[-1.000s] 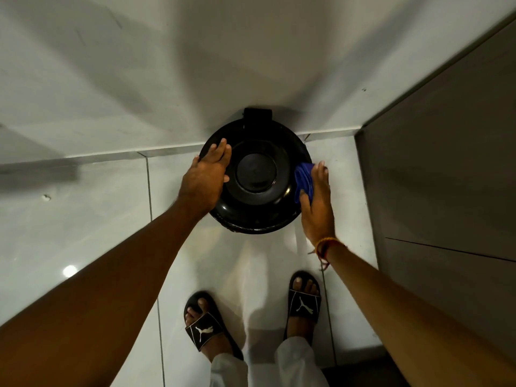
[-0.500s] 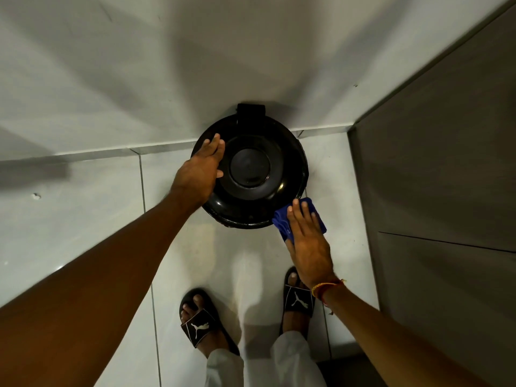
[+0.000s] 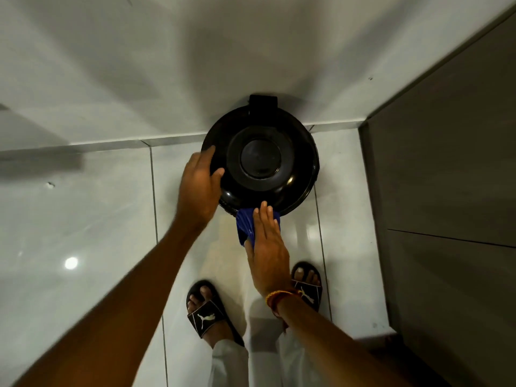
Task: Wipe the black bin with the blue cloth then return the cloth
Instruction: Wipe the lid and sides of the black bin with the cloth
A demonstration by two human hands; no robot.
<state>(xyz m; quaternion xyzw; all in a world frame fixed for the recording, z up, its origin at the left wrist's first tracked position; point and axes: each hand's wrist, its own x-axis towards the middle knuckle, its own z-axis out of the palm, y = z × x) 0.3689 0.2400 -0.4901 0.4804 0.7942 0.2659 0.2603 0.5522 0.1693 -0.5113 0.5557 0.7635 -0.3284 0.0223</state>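
Observation:
A round black bin with a glossy lid stands on the floor against the white wall, seen from straight above. My left hand grips the lid's left edge, fingers curled over the rim. My right hand lies flat on the blue cloth and presses it against the bin's near side, just under the lid's front rim. Most of the cloth is hidden beneath that hand.
White floor tiles spread to the left. A dark grey cabinet rises close on the right of the bin. My two feet in black slides stand just behind my hands.
My right hand has slid the cloth from the bin's right side around to its near front side. My left hand has shifted slightly down the lid's left edge.

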